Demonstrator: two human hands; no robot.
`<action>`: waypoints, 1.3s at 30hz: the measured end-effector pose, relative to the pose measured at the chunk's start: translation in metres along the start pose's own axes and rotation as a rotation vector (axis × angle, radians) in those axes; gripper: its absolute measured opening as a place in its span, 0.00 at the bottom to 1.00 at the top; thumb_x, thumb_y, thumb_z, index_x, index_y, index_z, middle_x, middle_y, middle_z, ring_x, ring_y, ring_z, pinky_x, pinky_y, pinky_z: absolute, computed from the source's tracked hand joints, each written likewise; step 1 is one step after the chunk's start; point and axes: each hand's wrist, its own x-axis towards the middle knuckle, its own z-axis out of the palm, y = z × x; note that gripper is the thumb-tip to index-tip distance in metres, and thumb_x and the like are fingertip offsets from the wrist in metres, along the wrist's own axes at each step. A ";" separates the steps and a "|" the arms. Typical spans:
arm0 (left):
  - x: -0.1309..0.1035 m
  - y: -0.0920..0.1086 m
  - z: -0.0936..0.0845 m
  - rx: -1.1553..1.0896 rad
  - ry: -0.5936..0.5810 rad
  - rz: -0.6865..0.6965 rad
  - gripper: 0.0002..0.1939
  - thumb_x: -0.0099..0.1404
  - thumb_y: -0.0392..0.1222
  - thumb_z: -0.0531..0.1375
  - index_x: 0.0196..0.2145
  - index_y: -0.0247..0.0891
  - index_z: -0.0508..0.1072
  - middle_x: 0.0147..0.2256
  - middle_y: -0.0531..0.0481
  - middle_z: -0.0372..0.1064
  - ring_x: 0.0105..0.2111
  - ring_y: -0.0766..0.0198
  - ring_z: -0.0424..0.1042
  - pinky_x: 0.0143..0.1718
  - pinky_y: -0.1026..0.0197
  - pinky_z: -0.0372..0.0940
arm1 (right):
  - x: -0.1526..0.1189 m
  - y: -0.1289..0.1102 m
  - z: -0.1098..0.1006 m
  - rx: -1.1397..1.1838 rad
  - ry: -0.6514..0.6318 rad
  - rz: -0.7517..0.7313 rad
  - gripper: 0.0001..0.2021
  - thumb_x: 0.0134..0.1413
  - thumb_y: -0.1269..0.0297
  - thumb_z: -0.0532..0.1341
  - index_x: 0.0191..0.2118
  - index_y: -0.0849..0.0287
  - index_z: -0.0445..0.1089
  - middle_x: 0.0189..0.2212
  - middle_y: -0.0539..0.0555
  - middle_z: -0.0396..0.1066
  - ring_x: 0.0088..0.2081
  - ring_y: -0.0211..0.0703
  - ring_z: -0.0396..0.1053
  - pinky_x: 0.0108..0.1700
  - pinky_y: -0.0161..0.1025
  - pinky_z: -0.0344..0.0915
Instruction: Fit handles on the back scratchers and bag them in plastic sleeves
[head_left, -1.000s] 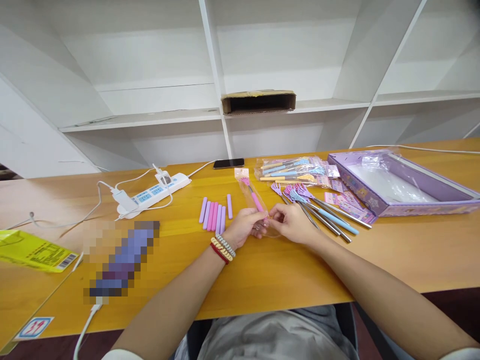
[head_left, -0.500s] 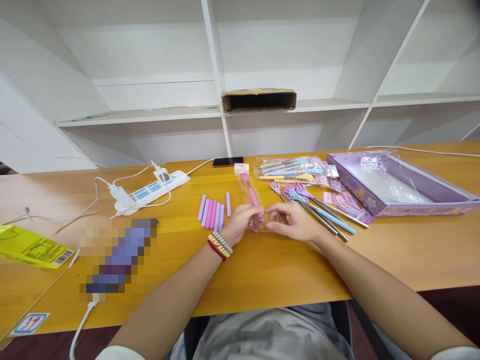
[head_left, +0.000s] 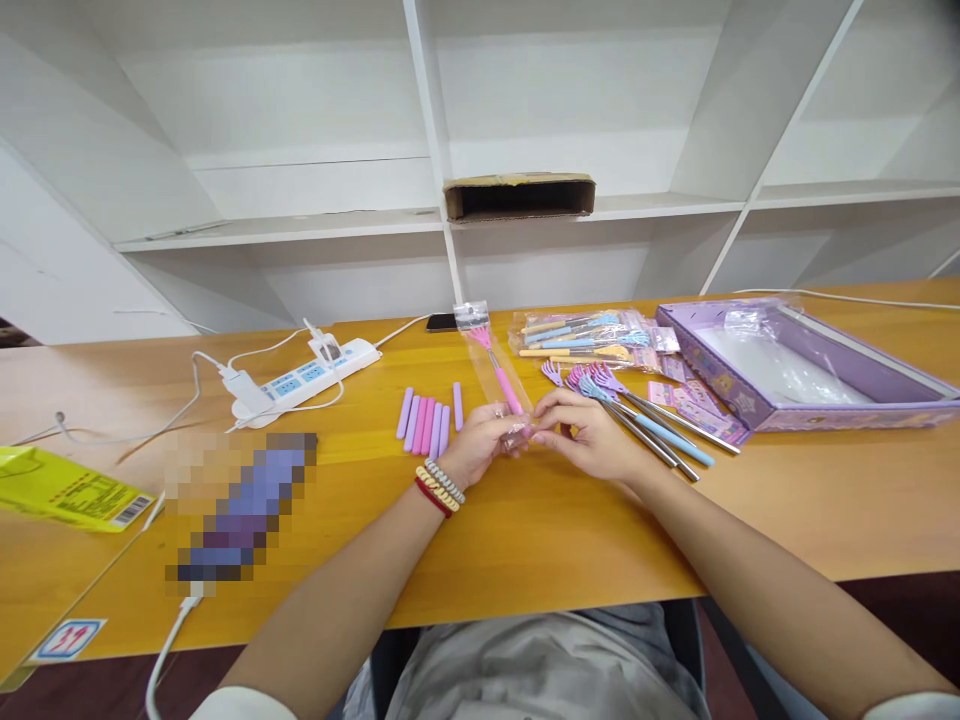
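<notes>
- Our left hand [head_left: 480,445] grips a clear plastic sleeve [head_left: 486,374] containing a pink claw-headed scratcher [head_left: 508,388], above the desk.
- Our right hand [head_left: 581,432] curls at the sleeve's near end; we cannot tell whether it pinches.
- Below: yellow-brown wooden desk [head_left: 555,540], blue-bordered white sticker [head_left: 69,640] starting "3" at left.
- Behind: white shelving [head_left: 562,100].

The bag [head_left: 491,358] is held in the left hand [head_left: 481,442], beside the right hand [head_left: 589,432]. Tubes [head_left: 427,426] are laid left of the bag, scratchers [head_left: 654,426] right, packs [head_left: 581,340] behind the scratchers; farther right the box [head_left: 840,416] is set, far left the power strip [head_left: 306,376].
</notes>
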 end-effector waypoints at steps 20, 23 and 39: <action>-0.005 0.008 0.000 0.182 -0.135 0.127 0.14 0.50 0.46 0.65 0.28 0.31 0.71 0.23 0.51 0.65 0.23 0.69 0.63 0.27 0.65 0.59 | 0.001 0.001 0.007 0.242 0.023 0.242 0.09 0.49 0.58 0.61 0.31 0.59 0.67 0.40 0.55 0.66 0.40 0.39 0.66 0.32 0.34 0.63; -0.005 0.009 -0.002 0.228 -0.119 0.145 0.15 0.49 0.47 0.65 0.28 0.31 0.71 0.22 0.51 0.64 0.25 0.68 0.63 0.28 0.64 0.59 | 0.001 0.001 0.007 0.229 0.030 0.279 0.10 0.49 0.57 0.61 0.30 0.60 0.68 0.34 0.54 0.69 0.34 0.38 0.67 0.32 0.35 0.63; -0.001 0.006 -0.006 0.088 -0.111 0.107 0.12 0.53 0.43 0.63 0.26 0.29 0.72 0.23 0.50 0.67 0.24 0.69 0.64 0.28 0.65 0.58 | 0.000 0.004 0.005 0.482 -0.121 0.352 0.11 0.47 0.58 0.63 0.31 0.61 0.67 0.24 0.48 0.67 0.24 0.32 0.60 0.27 0.31 0.58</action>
